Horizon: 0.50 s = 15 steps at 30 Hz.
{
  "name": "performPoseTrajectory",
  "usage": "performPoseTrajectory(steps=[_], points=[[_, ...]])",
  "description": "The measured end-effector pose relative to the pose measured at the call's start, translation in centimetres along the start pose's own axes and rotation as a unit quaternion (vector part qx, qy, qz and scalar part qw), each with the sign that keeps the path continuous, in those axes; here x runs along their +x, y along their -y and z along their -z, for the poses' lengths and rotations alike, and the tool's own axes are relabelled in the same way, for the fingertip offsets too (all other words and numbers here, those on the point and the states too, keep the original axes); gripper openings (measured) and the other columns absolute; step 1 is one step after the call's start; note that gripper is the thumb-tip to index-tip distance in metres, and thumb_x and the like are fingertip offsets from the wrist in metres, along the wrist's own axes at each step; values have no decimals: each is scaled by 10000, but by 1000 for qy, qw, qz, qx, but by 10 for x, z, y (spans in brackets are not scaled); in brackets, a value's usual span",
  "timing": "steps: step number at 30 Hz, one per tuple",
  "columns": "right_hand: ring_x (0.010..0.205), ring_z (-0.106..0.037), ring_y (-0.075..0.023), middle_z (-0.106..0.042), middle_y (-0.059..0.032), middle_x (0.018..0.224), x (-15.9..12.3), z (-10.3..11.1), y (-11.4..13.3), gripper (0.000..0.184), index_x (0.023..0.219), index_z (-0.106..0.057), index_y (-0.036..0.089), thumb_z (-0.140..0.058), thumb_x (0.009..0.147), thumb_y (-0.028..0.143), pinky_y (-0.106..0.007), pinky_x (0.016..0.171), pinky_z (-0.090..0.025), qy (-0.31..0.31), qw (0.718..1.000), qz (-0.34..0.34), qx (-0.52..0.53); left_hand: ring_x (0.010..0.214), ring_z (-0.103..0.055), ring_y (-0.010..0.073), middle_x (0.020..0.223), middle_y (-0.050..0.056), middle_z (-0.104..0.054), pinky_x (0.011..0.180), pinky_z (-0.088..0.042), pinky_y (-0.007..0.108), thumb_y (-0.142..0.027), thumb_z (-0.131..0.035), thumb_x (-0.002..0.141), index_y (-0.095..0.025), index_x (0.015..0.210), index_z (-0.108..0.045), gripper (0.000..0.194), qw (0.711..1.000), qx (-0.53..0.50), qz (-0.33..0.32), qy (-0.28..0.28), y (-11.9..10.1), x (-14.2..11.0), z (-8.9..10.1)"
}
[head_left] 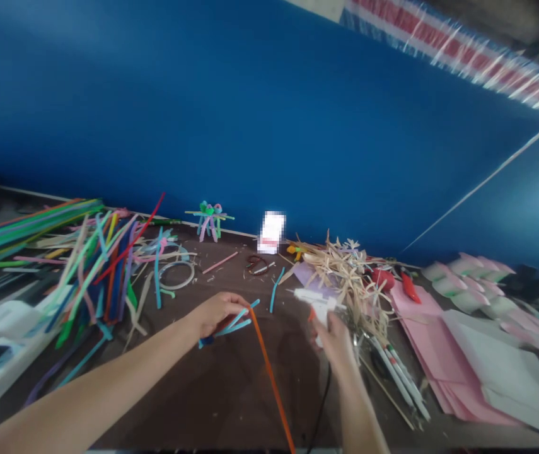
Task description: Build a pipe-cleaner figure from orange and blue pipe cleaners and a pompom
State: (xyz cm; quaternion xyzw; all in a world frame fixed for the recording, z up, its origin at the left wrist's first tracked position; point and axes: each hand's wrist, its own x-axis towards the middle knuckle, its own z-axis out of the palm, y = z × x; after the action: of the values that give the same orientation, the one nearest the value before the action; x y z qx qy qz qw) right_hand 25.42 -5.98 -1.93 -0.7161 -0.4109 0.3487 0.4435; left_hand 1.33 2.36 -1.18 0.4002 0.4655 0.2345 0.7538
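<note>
My left hand [224, 313] is closed in a pinch on light blue pipe cleaners [237, 326], which fork out past the fingertips. A long orange pipe cleaner [269, 366] runs from those fingertips down to the near table edge. My right hand [334, 340] is wrapped round the handle of a white hot glue gun [314, 297] with an orange trigger. Its nozzle points left, apart from the blue pieces. A dark cord [322, 403] hangs below the gun. Between the hands, farther back, lies a short bent blue pipe cleaner [276, 290].
Loose coloured pipe cleaners [103, 258] heap up on the left beside a tape ring [177, 275]. A small pipe-cleaner figure [208, 221] and a lit screen [271, 232] stand at the back. Dried straw flowers [345, 271], pens [399, 378] and pink sheets [432, 353] lie right.
</note>
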Motion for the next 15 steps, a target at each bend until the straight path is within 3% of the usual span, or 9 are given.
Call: performPoseTrajectory(steps=[3, 6, 10, 12, 15], points=[[449, -550, -148, -563, 9, 548, 22, 18, -5, 275, 734, -509, 177, -460, 714, 448, -225, 388, -389, -41, 988, 9, -150, 560, -575, 135, 566, -1, -647, 598, -445, 247, -199, -660, 473, -142, 611, -619, 155, 1000, 6, -9, 2, -6, -5, -3], [579, -591, -200, -595, -48, 598, 33, 33, -5, 230, 686, -549, 167, -500, 697, 391, -270, 494, -410, -77, 972, 7, -223, 545, -570, 131, 563, 2, -645, 578, -434, 241, -210, -661, 474, -138, 616, -609, 168, 1000, 12, -18, 4, -10, -10, -6], [753, -597, -264, -632, -117, 742, 22, 29, 7, 224, 719, -596, 174, -510, 705, 381, -338, 625, -411, -145, 928, 13, -344, 454, -524, 115, 505, -11, -612, 464, -370, 213, -241, -636, 501, -139, 645, -598, 181, 998, 52, -26, 1, -14, -16, -8], [740, -599, -238, -639, -98, 744, 7, 9, 14, 229, 732, -594, 182, -477, 743, 378, -324, 654, -420, -99, 940, 89, -314, 371, -449, 89, 448, -25, -574, 393, -287, 193, -255, -610, 530, -139, 667, -598, 180, 995, 92, -40, 3, -14, -17, -10], [646, -596, -173, -638, -50, 725, -17, -36, 22, 210, 851, -577, 179, -531, 722, 337, -261, 607, -445, 70, 974, 167, -137, 305, -310, 54, 377, -56, -493, 354, -165, 188, -266, -579, 574, -134, 683, -604, 173, 985, 155, -76, 11, -12, -18, -13]])
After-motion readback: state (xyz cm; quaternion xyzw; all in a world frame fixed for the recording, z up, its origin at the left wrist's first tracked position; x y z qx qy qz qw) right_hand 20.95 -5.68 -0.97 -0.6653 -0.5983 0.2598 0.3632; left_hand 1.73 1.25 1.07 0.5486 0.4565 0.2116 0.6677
